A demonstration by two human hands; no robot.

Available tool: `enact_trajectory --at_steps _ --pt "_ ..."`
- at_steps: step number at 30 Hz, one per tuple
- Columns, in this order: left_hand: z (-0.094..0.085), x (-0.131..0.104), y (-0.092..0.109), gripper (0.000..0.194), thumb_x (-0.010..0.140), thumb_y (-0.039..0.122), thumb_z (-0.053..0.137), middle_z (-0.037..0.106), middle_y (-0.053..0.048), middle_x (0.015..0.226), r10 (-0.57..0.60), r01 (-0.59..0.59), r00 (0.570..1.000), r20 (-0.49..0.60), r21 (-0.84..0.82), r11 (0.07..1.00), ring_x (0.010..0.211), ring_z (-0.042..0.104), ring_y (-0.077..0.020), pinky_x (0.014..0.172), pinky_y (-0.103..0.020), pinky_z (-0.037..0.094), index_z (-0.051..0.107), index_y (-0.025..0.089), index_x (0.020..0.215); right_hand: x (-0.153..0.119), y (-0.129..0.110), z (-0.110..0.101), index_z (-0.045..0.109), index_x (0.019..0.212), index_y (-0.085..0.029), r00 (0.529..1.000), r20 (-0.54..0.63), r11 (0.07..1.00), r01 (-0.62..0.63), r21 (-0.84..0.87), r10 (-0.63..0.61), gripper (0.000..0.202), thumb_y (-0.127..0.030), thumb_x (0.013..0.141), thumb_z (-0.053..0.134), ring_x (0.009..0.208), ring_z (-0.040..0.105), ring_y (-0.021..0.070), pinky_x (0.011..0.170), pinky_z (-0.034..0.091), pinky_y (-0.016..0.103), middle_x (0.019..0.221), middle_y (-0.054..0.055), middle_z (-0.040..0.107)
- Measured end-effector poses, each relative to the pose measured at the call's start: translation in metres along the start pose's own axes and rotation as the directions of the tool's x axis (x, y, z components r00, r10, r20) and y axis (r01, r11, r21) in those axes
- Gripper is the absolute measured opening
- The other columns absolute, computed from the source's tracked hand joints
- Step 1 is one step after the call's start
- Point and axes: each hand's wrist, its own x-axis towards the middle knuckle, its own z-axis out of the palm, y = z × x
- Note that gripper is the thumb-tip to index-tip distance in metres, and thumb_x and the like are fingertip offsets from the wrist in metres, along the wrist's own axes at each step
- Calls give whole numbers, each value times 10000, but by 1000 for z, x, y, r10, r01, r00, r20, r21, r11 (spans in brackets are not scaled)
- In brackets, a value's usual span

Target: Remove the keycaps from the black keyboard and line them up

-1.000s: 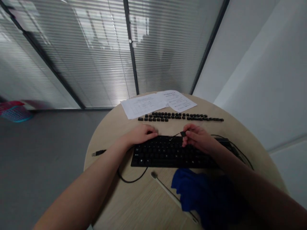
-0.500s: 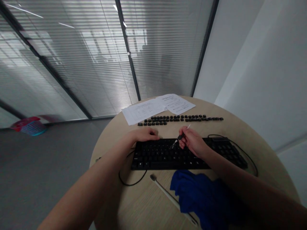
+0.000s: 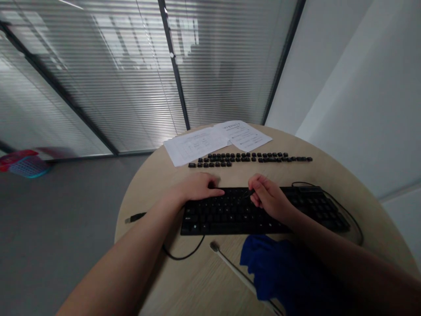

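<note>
A black keyboard (image 3: 226, 215) lies across the round table. My left hand (image 3: 199, 186) is at its far left edge, thumb pressed on the top and fingers bent behind the edge, holding it. Over the upper middle of the keys, my right hand (image 3: 268, 197) is closed in a pinch around a thin keycap puller (image 3: 249, 193) with a dark handle and wire end. The wire end points down-left at the keys; whether it touches a key I cannot tell. Behind the keyboard, several loose black keycaps (image 3: 226, 160) lie in rows.
Printed papers (image 3: 200, 145) lie at the table's far side. Near me are a pale toothbrush-like brush (image 3: 230, 264) and a crumpled blue cloth (image 3: 272, 263). A USB plug (image 3: 135, 217) lies at the left; cable (image 3: 348, 213) curves around the right. A basket (image 3: 28, 166) stands on the floor.
My view has shifted slightly. My right hand has turned, so the puller lies flatter and its upper tip no longer shows. The left thumb reaches a little further over the keys.
</note>
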Motion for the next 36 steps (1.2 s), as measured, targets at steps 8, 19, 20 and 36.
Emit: enact_trajectory --at_steps 8,19,20,36 --pt "2 1 -5 428 904 630 577 711 -65 865 93 -92 995 -20 71 993 759 600 -221 655 -341 391 667 220 820 0 -4 1 500 848 -237 999 17 994 -37 -102 39 449 -665 984 490 404 412 98 416 272 215 487 -90 424" --pt "2 0 -2 428 904 625 557 711 -74 858 83 -80 996 -24 105 991 750 593 -219 644 -342 375 663 219 820 -7 2 -1 547 978 -228 991 135 944 40 -327 4 190 -412 1002 505 528 540 132 529 424 250 649 -32 579" --pt "2 0 -2 429 906 625 556 710 -74 858 86 -82 996 -27 106 991 749 593 -220 641 -342 373 660 218 818 -7 2 -2 543 972 -230 992 130 940 46 -339 -1 184 -405 1004 497 526 538 134 529 423 254 649 -32 576" --pt "5 2 -5 413 899 621 585 708 -68 842 85 -80 995 -48 89 993 742 597 -215 636 -342 371 670 224 824 -2 -4 1 497 910 -240 992 97 935 -46 -352 85 226 -435 1012 443 513 510 136 515 407 261 649 -33 558"
